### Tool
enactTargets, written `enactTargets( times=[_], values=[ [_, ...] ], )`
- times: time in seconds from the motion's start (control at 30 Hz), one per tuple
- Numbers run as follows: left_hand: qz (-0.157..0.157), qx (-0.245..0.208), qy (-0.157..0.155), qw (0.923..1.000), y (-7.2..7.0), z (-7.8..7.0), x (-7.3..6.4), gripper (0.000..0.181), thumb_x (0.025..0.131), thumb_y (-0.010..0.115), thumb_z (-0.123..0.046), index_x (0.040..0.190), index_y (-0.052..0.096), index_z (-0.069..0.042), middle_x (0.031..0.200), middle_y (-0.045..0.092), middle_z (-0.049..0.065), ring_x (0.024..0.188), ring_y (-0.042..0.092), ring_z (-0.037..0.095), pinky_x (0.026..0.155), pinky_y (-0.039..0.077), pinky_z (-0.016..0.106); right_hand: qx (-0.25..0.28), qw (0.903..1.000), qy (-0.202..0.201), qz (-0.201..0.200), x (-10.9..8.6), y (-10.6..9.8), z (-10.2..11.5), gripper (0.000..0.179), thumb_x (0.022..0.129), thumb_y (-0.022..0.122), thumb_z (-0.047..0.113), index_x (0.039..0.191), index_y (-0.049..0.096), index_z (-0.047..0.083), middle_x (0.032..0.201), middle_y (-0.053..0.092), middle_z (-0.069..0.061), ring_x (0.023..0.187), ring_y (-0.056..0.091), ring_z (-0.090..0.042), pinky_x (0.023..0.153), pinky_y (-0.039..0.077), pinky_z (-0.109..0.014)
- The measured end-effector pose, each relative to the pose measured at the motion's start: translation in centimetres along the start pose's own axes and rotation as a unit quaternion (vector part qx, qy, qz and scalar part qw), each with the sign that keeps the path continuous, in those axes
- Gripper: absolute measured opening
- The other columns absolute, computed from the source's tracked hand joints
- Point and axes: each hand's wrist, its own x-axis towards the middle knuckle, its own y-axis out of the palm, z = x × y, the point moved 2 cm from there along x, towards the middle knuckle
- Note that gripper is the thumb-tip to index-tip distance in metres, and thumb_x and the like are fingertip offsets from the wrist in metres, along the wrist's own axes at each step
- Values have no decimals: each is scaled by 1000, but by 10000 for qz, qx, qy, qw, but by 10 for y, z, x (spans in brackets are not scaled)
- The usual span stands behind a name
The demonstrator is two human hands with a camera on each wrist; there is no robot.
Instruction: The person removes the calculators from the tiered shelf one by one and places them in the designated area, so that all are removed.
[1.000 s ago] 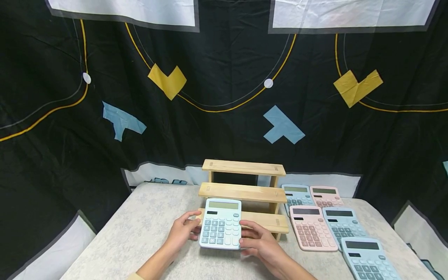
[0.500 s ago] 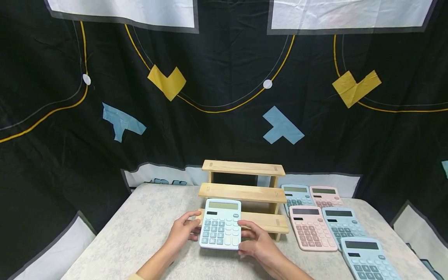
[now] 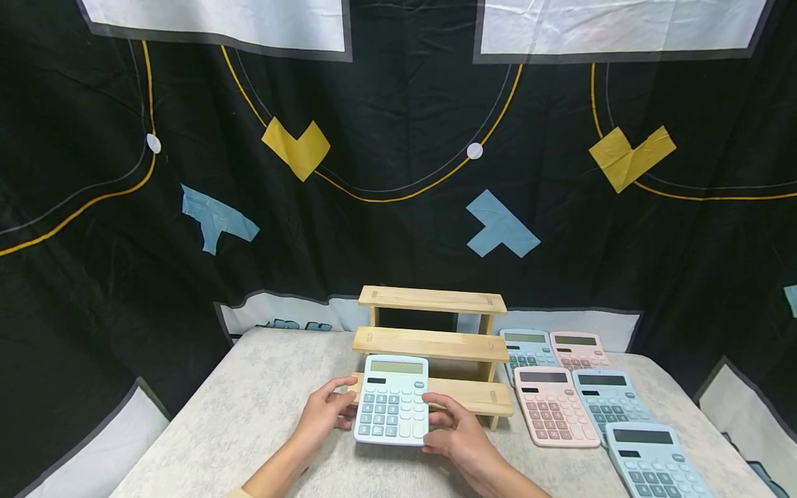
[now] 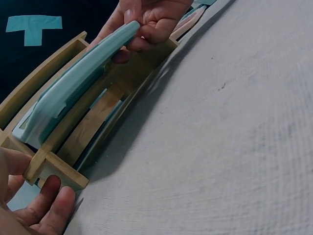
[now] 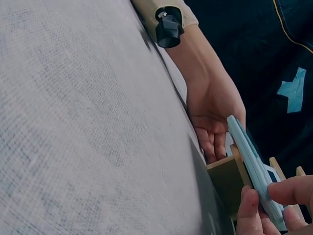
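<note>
A pale blue calculator (image 3: 392, 400) faces me, tilted back, at the lowest step of a three-tier wooden display stand (image 3: 429, 342). My right hand (image 3: 461, 443) pinches the calculator by its lower right edge, with thumb and fingers on opposite faces in the right wrist view. At the left end of the lowest step, my left hand (image 3: 320, 411) holds the stand. Its fingers (image 4: 49, 196) curl about the wooden end piece in the left wrist view. The calculator hides part of the lowest step from the head camera.
To the right of the stand lie several more calculators, among them a pink one (image 3: 556, 407), a blue one (image 3: 610, 401) and another blue one (image 3: 656, 460) nearest me. Light patterned cloth covers the table (image 3: 249, 394). A dark printed curtain (image 3: 398, 235) hangs behind it.
The right hand's fingers have shifted slightly at the calculator's right edge, its thumb now close to the lower corner. The calculator and left hand have stayed in place.
</note>
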Motion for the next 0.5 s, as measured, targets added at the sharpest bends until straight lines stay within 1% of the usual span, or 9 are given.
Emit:
enactTargets(
  times=[0.23, 0.37, 0.5],
  values=[
    [-10, -46, 39, 10000, 0, -1, -1, 40, 100, 59, -21, 138, 57, -6, 97, 70, 10, 82, 69, 18, 68, 60, 36, 143, 9999, 11, 12, -2, -2, -2, 72, 79, 63, -9, 148, 41, 0, 111, 62, -15, 89, 65, -21, 79, 59, -35],
    [-33, -58, -6, 10000, 1, 0, 0, 39, 100, 60, -20, 137, 58, -7, 97, 70, 10, 82, 69, 19, 68, 59, 35, 219, 9997, 64, 41, -4, -3, -4, 72, 79, 63, -9, 148, 41, 0, 112, 61, -14, 90, 64, -21, 79, 59, -35],
    [-37, -85, -14, 10000, 1, 1, 1, 39, 100, 60, -20, 137, 59, -7, 96, 70, 11, 83, 69, 19, 67, 59, 35, 223, 9997, 93, 50, -7, -4, -4, 74, 77, 62, -10, 147, 41, 0, 113, 60, -14, 91, 64, -21, 78, 58, -35]
  ],
)
